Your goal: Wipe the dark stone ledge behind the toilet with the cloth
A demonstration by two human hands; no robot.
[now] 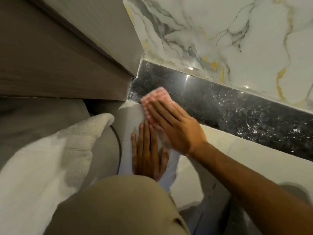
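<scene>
The dark speckled stone ledge (228,106) runs diagonally from the upper middle down to the right edge, under the marble wall. A pink-and-white checked cloth (155,97) lies at the ledge's left end, hanging slightly over its front edge. My right hand (176,126) presses flat on the cloth with fingers stretched out and together. My left hand (149,155) rests flat, fingers apart, on the pale surface just below the ledge, holding nothing. White specks dot the ledge to the right.
A brown wood-grain cabinet (59,61) juts out at the upper left and meets the ledge's left end. A white towel (47,150) hangs at the lower left. The veined marble wall (237,31) rises behind the ledge. My tan sleeve (118,206) fills the bottom.
</scene>
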